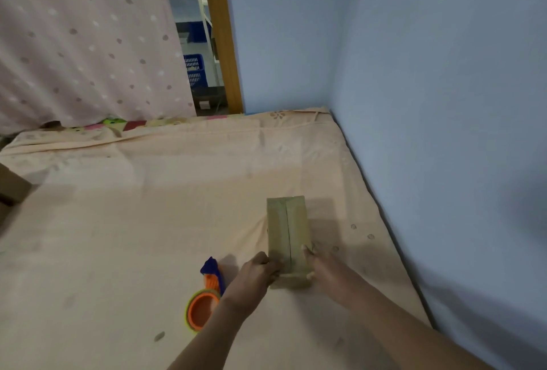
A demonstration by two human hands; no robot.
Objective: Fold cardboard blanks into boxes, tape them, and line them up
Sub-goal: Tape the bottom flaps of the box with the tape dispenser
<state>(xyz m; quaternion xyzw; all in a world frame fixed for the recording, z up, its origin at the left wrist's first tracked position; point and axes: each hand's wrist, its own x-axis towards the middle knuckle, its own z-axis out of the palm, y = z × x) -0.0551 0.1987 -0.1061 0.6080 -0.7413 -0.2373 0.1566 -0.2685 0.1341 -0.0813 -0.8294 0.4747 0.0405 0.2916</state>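
- Cardboard box (pixel 287 239) flat on sheet, long axis pointing away from person, seam up.
- left hand (pixel 257 273), right hand (pixel 324 270) grip its near end, 1 each side.
- tape dispenser (pixel 205 298) left of left hand.

I can read no text, label, brand, number or sign anywhere in front of me.
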